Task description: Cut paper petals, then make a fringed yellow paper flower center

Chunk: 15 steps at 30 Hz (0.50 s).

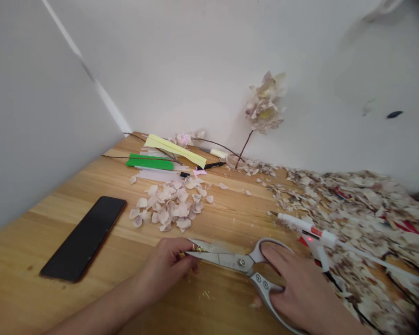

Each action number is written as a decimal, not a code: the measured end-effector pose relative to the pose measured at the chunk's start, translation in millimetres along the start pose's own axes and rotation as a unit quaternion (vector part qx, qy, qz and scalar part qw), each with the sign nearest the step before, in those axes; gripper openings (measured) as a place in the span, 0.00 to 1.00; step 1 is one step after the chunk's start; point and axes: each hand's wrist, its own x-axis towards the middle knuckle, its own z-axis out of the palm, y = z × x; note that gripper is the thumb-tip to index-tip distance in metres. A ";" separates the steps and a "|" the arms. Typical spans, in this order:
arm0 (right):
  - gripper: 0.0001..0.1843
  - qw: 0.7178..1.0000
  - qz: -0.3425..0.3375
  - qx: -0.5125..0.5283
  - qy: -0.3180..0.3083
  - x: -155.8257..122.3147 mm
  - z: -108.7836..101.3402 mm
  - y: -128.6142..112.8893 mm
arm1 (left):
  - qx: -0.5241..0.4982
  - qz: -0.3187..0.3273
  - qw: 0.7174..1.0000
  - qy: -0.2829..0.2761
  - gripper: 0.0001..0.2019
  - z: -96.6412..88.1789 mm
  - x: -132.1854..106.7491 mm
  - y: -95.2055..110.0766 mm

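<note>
My right hand (pixel 293 284) grips the handles of large metal scissors (pixel 242 263), fingers through the loops. Their blades are parted and point left, the tips at my left hand (pixel 171 263). That hand is closed in a pinch on a small piece of yellow paper cut into thin strips (pixel 198 248), which shows between the blades. Its lower part is hidden by my fingers. A few tiny yellow clippings (pixel 206 294) lie on the wooden table (pixel 226 302) below the blades.
Pale petals (pixel 169 204) lie in a pile ahead; many more (pixel 356 204) cover the right side. A glue gun (pixel 314 232) with a lit red light rests there. A phone (pixel 85 237) lies left. Green paper (pixel 150 162), yellow paper (pixel 174 150) and a flower stem (pixel 244 146) are near the wall.
</note>
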 end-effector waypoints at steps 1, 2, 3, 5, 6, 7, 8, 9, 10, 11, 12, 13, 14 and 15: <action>0.15 1.000 0.000 -0.004 0.002 0.2 0.2 0.2 | -0.005 0.001 1.000 -0.004 0.12 0.0 0.0 -0.3; 0.15 1.000 0.001 -0.008 0.003 0.1 0.4 0.6 | -0.010 0.002 1.000 -0.007 0.14 0.1 0.1 -0.4; 0.16 1.000 0.002 -0.011 0.005 -0.2 0.6 1.1 | -0.012 0.003 1.000 -0.008 0.16 0.1 0.2 -0.1; 0.16 1.000 0.000 -0.012 0.005 -1.4 1.1 2.3 | -0.008 0.002 1.000 -0.008 0.17 0.1 0.2 0.9; 0.16 1.000 -0.001 -0.011 0.005 -2.0 1.2 2.9 | -0.005 0.002 1.000 -0.007 0.17 0.0 0.2 1.4; 0.16 1.000 -0.001 -0.010 0.007 -2.5 1.2 3.4 | -0.001 0.003 1.000 -0.008 0.17 0.0 0.1 1.9; 0.16 1.000 -0.002 -0.009 0.006 -2.9 1.1 3.7 | 0.001 0.004 1.000 -0.009 0.16 0.0 0.0 2.1; 0.16 1.000 -0.002 -0.008 0.005 -3.0 0.8 3.8 | 0.001 0.004 1.000 -0.010 0.16 0.0 -0.1 2.0; 0.16 1.000 -0.002 -0.008 0.004 -2.9 0.4 3.7 | 0.000 0.006 1.000 -0.011 0.16 0.1 -0.2 1.7; 0.16 1.000 -0.002 -0.010 0.003 -2.6 -0.1 3.6 | 0.000 0.007 1.000 -0.009 0.15 0.1 -0.2 1.1; 0.16 1.000 -0.003 -0.012 0.004 -2.2 -0.6 3.4 | 0.000 0.008 1.000 -0.009 0.15 0.2 -0.2 0.4; 0.16 1.000 -0.004 -0.013 0.011 -1.8 -1.0 3.3 | 0.000 0.010 1.000 -0.008 0.14 0.3 -0.2 -0.3; 0.16 1.000 -0.006 -0.014 0.019 -1.5 -1.3 3.5 | 0.000 0.011 1.000 -0.007 0.14 0.3 0.0 -0.9; 0.15 0.999 -0.011 -0.014 0.031 -1.3 -1.4 3.9 | 0.000 0.012 1.000 -0.005 0.13 0.2 0.1 -1.3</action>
